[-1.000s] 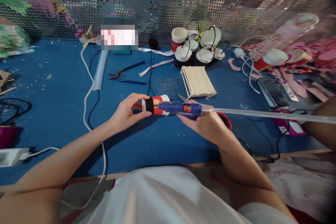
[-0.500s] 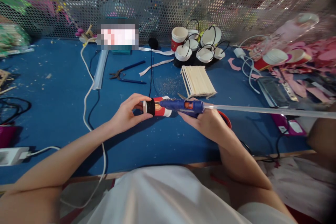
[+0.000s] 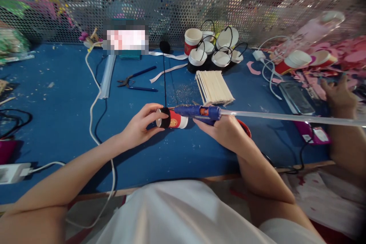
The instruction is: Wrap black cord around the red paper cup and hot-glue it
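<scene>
My left hand (image 3: 144,124) grips a red and white paper cup (image 3: 177,120) lying on its side, its fingers around the end banded with black yarn (image 3: 164,117). A strand of that yarn runs back over the table to a black ball of yarn (image 3: 164,47). In my right hand (image 3: 225,131) is a blue glue gun (image 3: 197,112), with a long clear glue stick (image 3: 286,117) sticking out of its rear. The gun's nozzle points left, at the yarn band's upper edge; whether it touches cannot be made out. A red rim (image 3: 245,128) shows partly behind my right hand.
Pliers (image 3: 137,80), clear glue sticks (image 3: 108,76) and a stack of wooden sticks (image 3: 215,87) lie on the blue table (image 3: 68,122). Several cups with black handles (image 3: 220,59) stand behind. A white cable (image 3: 92,122) crosses at left. Another person's hand (image 3: 341,95) reaches in at right.
The cup has turned slightly in my left hand, whose fingers have shifted on the yarn band. The glue gun stays beside it. At right, another person's hand has come into view over the table.
</scene>
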`<state>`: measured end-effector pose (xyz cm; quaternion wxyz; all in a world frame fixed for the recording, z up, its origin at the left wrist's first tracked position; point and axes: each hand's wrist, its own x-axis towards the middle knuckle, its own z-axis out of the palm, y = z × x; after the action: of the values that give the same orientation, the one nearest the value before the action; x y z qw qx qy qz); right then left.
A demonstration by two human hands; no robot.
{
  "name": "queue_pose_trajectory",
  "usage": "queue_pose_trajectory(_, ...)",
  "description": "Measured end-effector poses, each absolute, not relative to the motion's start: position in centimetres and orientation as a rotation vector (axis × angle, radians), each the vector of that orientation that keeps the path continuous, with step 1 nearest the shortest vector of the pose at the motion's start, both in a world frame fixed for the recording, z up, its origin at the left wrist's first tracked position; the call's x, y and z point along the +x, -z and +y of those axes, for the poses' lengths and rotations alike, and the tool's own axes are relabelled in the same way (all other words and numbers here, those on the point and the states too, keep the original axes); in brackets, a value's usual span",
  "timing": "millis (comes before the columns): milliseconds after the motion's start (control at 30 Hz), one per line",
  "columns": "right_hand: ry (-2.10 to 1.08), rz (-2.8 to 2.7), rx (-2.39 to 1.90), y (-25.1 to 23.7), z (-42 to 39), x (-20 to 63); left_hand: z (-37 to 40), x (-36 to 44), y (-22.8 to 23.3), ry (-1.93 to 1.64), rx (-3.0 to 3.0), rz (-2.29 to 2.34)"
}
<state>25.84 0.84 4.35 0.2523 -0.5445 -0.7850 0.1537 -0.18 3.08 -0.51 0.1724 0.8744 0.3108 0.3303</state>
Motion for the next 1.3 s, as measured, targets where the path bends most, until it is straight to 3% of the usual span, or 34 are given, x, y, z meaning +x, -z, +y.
queue_pose_trajectory(500,-0.460,-2.121,-1.469,-4.3,0.8,26.0,3.1,-0.3,0.7,-0.906,2.553,0.846)
queue_pose_trajectory(767,-0.326,-2.139,-1.467,-3.7,1.0,26.0,3.0,-0.3,0.7,-0.890,2.557,0.803)
queue_pose_trajectory(1300,-0.435,-2.205,-1.380,-5.1,0.4,25.8,3.3,-0.3,0.4,-1.001,2.260,0.871)
